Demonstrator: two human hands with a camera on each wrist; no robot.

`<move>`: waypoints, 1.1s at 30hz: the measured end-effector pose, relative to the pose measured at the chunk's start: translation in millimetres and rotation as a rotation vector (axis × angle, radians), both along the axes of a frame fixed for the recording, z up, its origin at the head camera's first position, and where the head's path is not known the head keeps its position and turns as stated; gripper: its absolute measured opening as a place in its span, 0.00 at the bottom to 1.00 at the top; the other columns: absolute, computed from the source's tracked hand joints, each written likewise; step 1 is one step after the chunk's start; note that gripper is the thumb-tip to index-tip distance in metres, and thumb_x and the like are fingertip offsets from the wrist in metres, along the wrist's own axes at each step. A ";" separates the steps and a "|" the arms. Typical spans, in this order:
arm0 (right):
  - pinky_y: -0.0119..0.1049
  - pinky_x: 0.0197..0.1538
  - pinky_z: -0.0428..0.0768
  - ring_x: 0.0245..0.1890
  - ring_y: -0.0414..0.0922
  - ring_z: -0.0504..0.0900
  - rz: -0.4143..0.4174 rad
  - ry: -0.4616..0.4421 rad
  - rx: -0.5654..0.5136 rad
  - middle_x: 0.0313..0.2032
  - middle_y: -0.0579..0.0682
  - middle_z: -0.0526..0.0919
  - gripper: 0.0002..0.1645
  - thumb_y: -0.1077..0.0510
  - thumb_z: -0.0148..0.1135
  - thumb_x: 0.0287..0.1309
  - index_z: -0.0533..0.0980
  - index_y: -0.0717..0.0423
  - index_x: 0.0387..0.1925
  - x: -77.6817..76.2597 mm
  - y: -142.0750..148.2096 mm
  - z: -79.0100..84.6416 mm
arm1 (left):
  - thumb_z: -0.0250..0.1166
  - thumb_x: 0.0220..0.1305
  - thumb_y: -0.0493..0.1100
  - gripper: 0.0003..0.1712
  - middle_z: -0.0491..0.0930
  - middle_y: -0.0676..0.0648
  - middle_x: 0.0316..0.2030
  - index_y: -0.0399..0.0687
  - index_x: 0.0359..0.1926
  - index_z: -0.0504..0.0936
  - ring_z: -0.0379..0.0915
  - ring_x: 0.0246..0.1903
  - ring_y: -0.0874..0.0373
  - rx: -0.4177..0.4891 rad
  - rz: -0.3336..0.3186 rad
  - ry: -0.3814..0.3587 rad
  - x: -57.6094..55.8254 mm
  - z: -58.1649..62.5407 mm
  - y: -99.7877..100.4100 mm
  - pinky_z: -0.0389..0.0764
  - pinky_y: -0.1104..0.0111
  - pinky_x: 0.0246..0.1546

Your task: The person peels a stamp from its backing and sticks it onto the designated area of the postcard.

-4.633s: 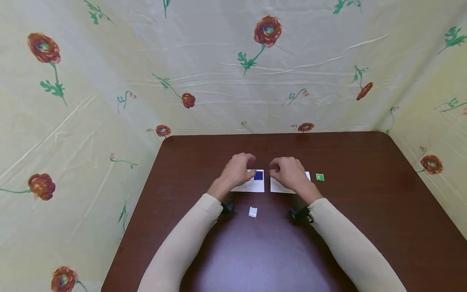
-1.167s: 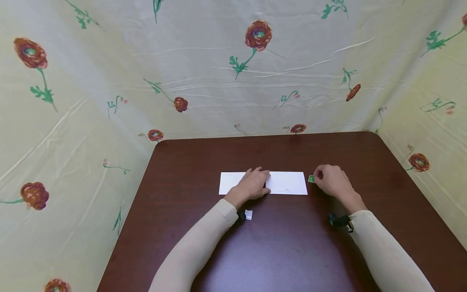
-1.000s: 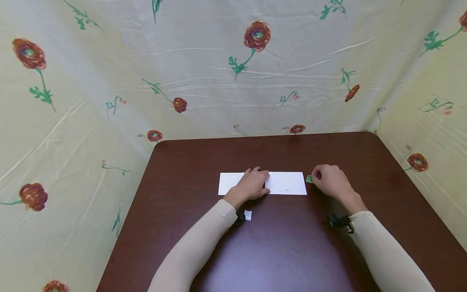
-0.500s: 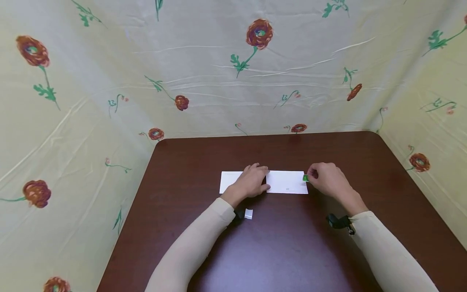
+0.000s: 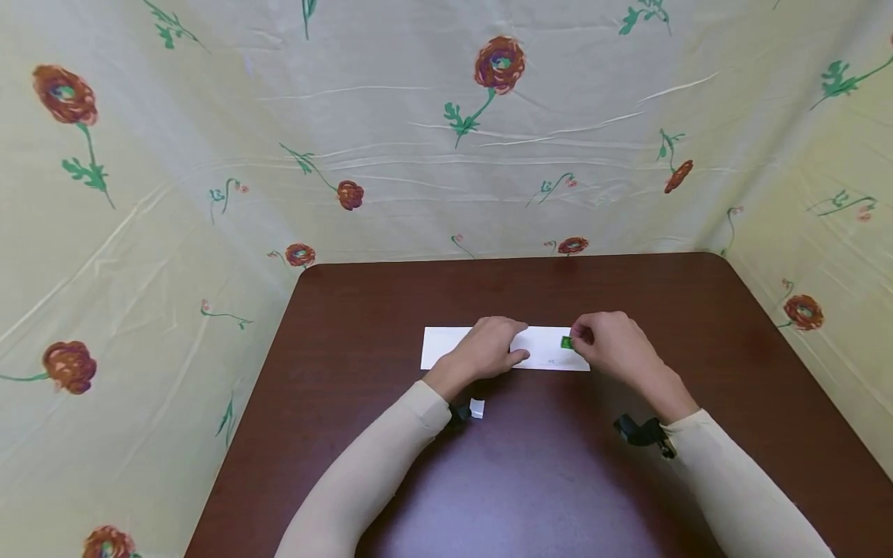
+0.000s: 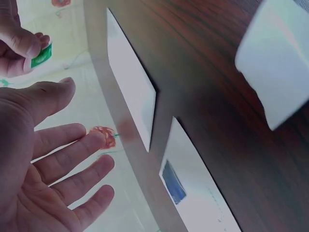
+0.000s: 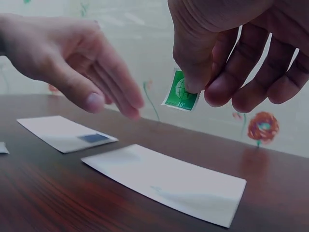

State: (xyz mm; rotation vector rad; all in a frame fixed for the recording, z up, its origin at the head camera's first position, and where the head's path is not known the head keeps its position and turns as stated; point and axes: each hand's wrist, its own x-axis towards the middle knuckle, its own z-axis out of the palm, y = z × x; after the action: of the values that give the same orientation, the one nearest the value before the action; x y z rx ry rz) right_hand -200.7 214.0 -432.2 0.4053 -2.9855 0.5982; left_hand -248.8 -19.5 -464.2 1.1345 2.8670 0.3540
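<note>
My right hand (image 5: 617, 349) pinches a green postage stamp (image 7: 179, 95) between thumb and index finger. In the head view the stamp overlaps the right-hand white envelope (image 5: 543, 358); the right wrist view shows it raised above the table. To its left, my left hand (image 5: 483, 350) hovers over the inner ends of both envelopes, holding nothing, fingers spread and relaxed. A blue stamp (image 6: 174, 182) lies at one end of the left-hand envelope (image 5: 439, 346); in the head view my left hand hides it. Faint small marks show on the right-hand envelope.
A small crinkled white piece of paper (image 5: 477, 408) lies on the dark brown table (image 5: 516, 473), in front of the envelopes and near my left wrist. Floral cloth (image 5: 405, 124) hangs behind the table and along both sides.
The green stamp lay right of the envelopes; my right hand took hold of it and carried it left, over the right-hand envelope. My left hand, which rested on the envelopes, has lifted.
</note>
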 end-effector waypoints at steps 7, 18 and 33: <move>0.34 0.26 0.70 0.23 0.42 0.72 0.035 0.037 -0.004 0.24 0.44 0.81 0.04 0.58 0.69 0.55 0.82 0.50 0.27 7.1 -13.9 7.1 | 0.66 0.67 0.51 0.21 0.86 0.50 0.52 0.46 0.57 0.83 0.82 0.53 0.57 0.124 -0.031 -0.009 8.2 6.7 4.7 0.78 0.66 0.56; 0.34 0.28 0.71 0.23 0.40 0.72 0.071 0.052 -0.012 0.22 0.41 0.79 0.05 0.57 0.69 0.55 0.81 0.49 0.25 12.3 -26.7 0.8 | 0.67 0.65 0.46 0.08 0.88 0.56 0.36 0.51 0.42 0.88 0.83 0.39 0.67 0.319 -0.088 -0.058 15.3 7.5 7.8 0.78 0.77 0.42; 0.34 0.29 0.75 0.25 0.38 0.77 0.067 0.048 -0.050 0.26 0.42 0.83 0.05 0.57 0.71 0.54 0.84 0.51 0.34 17.8 -29.7 -0.5 | 0.66 0.66 0.43 0.04 0.86 0.59 0.29 0.54 0.35 0.87 0.78 0.31 0.71 0.371 -0.101 -0.069 14.9 6.6 3.4 0.75 0.78 0.36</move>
State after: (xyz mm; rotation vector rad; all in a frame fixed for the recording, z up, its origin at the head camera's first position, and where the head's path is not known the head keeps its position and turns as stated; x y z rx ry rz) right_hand -182.9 184.3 -432.7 0.5095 -2.9146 0.6578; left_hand -233.9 -16.1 -457.6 1.2804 2.7402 0.9288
